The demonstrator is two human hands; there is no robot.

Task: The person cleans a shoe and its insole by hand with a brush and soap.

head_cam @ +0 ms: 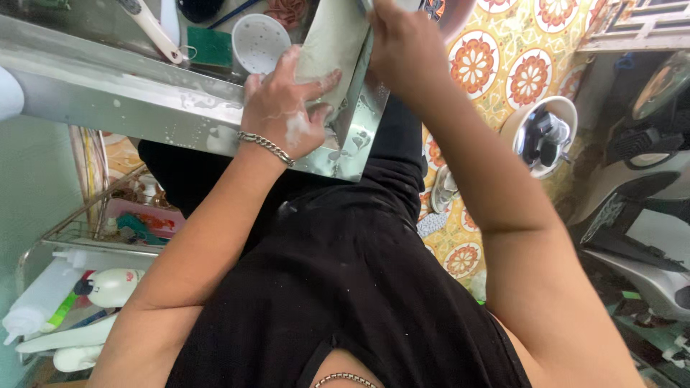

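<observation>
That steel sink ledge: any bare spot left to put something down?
The sink ledge is bare left of the left hand. The basin is crowded: white strainer, green sponge, white-handled tool.
</observation>
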